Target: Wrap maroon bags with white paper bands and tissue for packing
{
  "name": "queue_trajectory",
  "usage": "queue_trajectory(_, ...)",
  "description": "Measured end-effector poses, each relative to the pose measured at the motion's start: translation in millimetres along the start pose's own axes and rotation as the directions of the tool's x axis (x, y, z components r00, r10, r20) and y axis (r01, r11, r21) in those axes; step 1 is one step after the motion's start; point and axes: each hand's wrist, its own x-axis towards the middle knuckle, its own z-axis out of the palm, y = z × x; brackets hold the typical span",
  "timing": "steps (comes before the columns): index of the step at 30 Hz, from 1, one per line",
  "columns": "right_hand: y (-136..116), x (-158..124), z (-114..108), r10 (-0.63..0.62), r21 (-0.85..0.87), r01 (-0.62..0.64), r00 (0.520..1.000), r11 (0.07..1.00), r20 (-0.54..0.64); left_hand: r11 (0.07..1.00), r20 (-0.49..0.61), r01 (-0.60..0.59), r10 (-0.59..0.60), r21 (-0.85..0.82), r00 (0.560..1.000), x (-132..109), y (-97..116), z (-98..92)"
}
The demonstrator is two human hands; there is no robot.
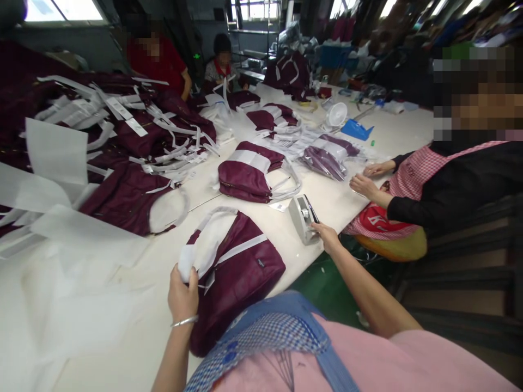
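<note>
My left hand, with a silver bangle at the wrist, is closed around the white-wrapped handle of a maroon handbag. This bag leans at the table edge against my apron, with a white strip across its upper part. My right hand is stretched to the right, its fingers closed at the black grip of a grey box-shaped device with a silver knob. The device sits at the table's edge; exactly how the fingers wrap it is partly hidden.
Another maroon bag lies ahead on the white table. A large pile of maroon bags and white sheets fills the left. At right, a co-worker's hands rest beside a plastic-wrapped bag. Two people sit beyond.
</note>
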Motion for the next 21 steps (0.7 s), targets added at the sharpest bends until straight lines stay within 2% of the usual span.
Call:
queue_trajectory(3,-7.3,-11.0,-2.6,0.012,0.078,-0.008,0.999,0.997,-0.049,1.000,0.001,0.004,-0.004,-0.001,1.000,-1.5,-0.9,0.1)
queue_trajectory(7,-14.0,-40.8,-15.8,-0.040,0.230,0.062,0.994,0.971,-0.101,1.000,-0.008,0.007,-0.007,-0.007,1.000,-3.2,0.2,0.2)
queue_trajectory(9,-12.8,-55.8,-21.6,0.016,0.303,0.012,0.996,0.953,-0.088,1.000,-0.011,0.006,-0.006,-0.015,1.000,-3.5,1.1,0.1)
queue_trajectory(12,-4.0,-70.1,-26.2,0.179,0.359,-0.158,0.983,0.920,-0.027,1.000,-0.011,0.001,-0.002,-0.030,1.000,-3.4,1.0,0.2)
queue_trajectory(14,4.4,-72.4,-25.9,0.241,0.360,-0.224,0.971,0.905,-0.001,0.999,-0.012,-0.001,0.000,-0.037,1.000,-3.2,-0.1,1.0)
queue_trajectory(16,12.3,-69.7,-23.8,0.254,0.342,-0.236,0.967,0.910,-0.008,0.999,-0.013,-0.002,0.002,-0.042,1.000,-3.2,-1.2,1.9)
queue_trajectory(21,29.4,-63.4,-20.4,0.272,0.221,-0.232,0.947,0.947,-0.171,0.993,-0.040,-0.026,0.022,-0.112,0.999,-6.7,-1.1,1.9)
